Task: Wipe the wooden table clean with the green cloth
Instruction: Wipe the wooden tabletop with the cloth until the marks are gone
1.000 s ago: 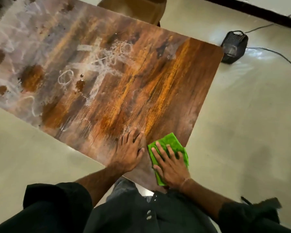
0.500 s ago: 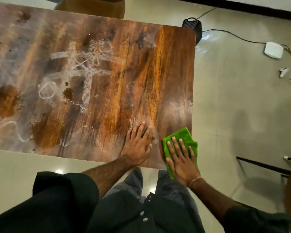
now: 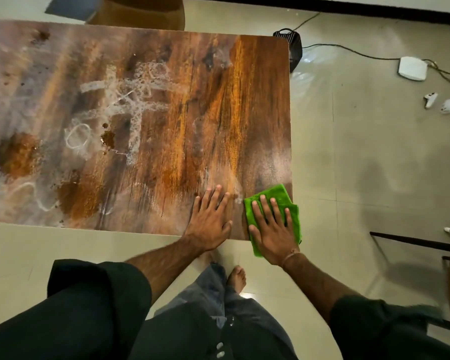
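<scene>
The bench point(image 3: 218, 100) fills the upper left and runs out of frame at 9 o'clock, so its far left end cannot be seen. White smears and brown stains point(image 3: 16, 157) cover its left and middle parts; the right strip looks cleaner and glossy. At 12 o'clock a brown chair point(image 3: 140, 11) is cut off by the top edge. A black box point(image 3: 292, 45) at 1 o'clock is half hidden behind the bench corner. No containers show. The cloth point(image 3: 278, 198) lies at the bench's near right corner, at 5 o'clock, overhanging both edges and largely covered. The right hand point(image 3: 272, 229) presses flat on it, fingers spread wide. The left hand point(image 3: 211, 219) rests flat and spread on bare wood just beside it, holding nothing.
</scene>
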